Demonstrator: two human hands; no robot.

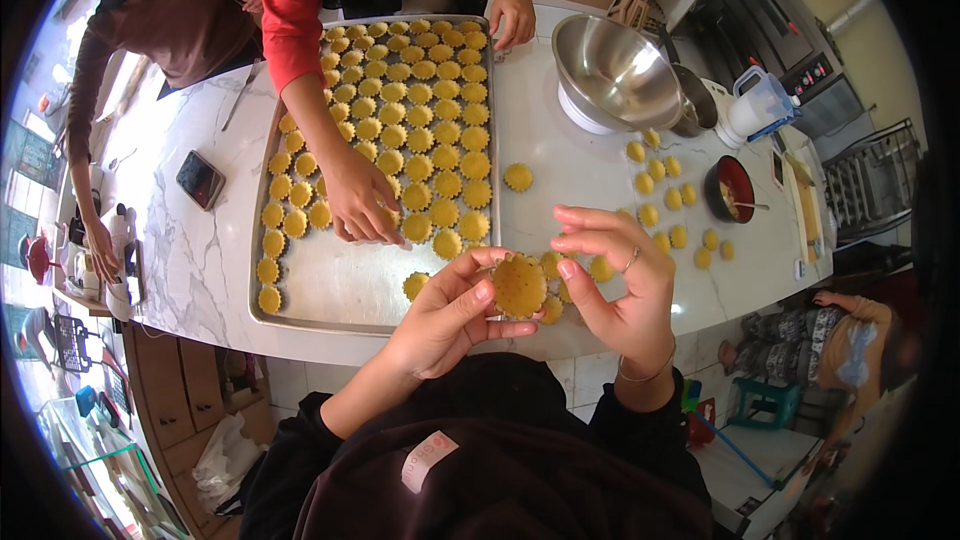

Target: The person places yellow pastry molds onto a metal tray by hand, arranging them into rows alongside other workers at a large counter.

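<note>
Between the thumb and fingers of my left hand (450, 312) is a small yellow tart shell (519, 285) with a fluted rim. Its hollow side faces up and shows small dark specks. Just to its right, my right hand (622, 285) is raised with thumb and fingers apart and holds nothing. Behind and below the held shell, more shells rest on the marble counter, partly hidden by my hands. A large metal baking tray (330, 300) lies ahead, with many rows of similar tart shells (418, 168) on it.
Across the counter, a red-sleeved co-worker's hand (362, 195) reaches over the tray. A second person stands at the far left, near a phone (200, 180). To the right are a large steel bowl (620, 70), loose shells, a dark bowl with a spoon (728, 188) and a blender jug (757, 105).
</note>
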